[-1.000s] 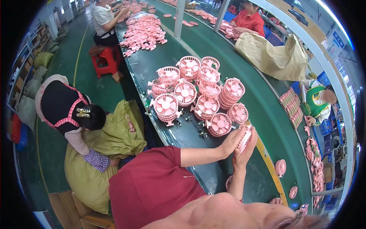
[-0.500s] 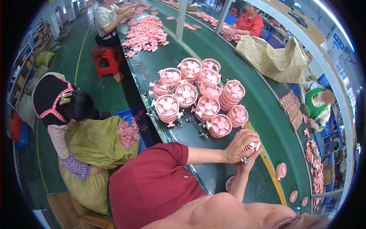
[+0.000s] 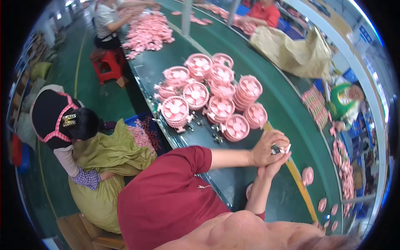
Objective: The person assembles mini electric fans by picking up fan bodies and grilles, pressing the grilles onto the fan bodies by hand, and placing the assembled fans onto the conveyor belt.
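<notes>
My left hand (image 3: pixel 266 146) is closed over a small pink fan casing (image 3: pixel 287 148), which is mostly covered by my fingers. A little dark green circuit piece (image 3: pixel 276 149) shows between the fingers. Beneath it, my right hand (image 3: pixel 273 166) presses up against the same casing, its palm under the left hand's fingers. Just left of my hands stand several stacked round pink fan casings (image 3: pixel 221 108) with blades inside. Small dark parts (image 3: pixel 217 138) lie on the table beside those stacks. Another pink casing (image 3: pixel 249 191) is partly hidden behind my right forearm.
The dark green table (image 3: pixel 196 146) borders a green conveyor belt (image 3: pixel 275 100) carrying pink casings (image 3: pixel 307 176). A pile of pink parts (image 3: pixel 148 33) lies farther up the table. At left, a person (image 3: pixel 62 121) bends over a yellow-green sack (image 3: pixel 116 154). Other people sit along the line.
My hands have turned the casing so the circuit piece faces up, and the right hand has come closer under it. The whole view has shifted slightly.
</notes>
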`<state>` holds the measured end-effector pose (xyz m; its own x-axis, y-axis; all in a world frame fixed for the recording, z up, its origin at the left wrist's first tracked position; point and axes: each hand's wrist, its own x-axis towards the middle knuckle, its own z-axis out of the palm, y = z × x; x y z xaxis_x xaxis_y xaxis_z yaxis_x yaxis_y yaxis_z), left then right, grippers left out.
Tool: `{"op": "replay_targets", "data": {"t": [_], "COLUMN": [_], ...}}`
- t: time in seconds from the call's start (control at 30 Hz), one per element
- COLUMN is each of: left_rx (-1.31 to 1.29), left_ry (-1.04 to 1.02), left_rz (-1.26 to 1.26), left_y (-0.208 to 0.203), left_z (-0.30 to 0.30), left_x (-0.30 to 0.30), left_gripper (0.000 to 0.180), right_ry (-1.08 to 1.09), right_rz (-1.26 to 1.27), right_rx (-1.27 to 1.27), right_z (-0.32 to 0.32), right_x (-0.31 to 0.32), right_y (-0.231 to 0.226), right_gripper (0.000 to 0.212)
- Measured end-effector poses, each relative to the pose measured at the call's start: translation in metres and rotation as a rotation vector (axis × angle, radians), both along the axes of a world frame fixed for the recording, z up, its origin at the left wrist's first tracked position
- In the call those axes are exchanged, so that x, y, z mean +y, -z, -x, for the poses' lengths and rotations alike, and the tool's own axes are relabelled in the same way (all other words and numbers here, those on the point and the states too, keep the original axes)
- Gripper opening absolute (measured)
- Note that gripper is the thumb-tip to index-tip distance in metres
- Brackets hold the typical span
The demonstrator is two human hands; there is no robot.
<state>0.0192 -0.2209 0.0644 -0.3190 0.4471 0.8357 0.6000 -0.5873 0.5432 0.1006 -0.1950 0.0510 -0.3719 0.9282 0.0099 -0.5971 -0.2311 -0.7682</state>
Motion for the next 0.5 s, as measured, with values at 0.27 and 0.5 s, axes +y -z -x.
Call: {"op": "replay_targets", "data": {"t": [0.27, 0.5], "left_rx": [-0.08, -0.831], "left_ry": [0.012, 0.483], "left_rz": [0.105, 0.251], "left_y": [0.028, 0.023], "left_z": [0.009, 0.006], "left_x": [0.018, 0.018], "left_gripper": [0.034, 0.03], "right_ry": [-0.127, -0.108], "right_rz": [0.045, -0.383], "right_rx": [-0.171, -0.475], "right_z": [-0.004, -0.012], "right_x": [0.019, 0.032], "right_y": [0.011, 0.022], "right_gripper": [0.065, 0.066]}}
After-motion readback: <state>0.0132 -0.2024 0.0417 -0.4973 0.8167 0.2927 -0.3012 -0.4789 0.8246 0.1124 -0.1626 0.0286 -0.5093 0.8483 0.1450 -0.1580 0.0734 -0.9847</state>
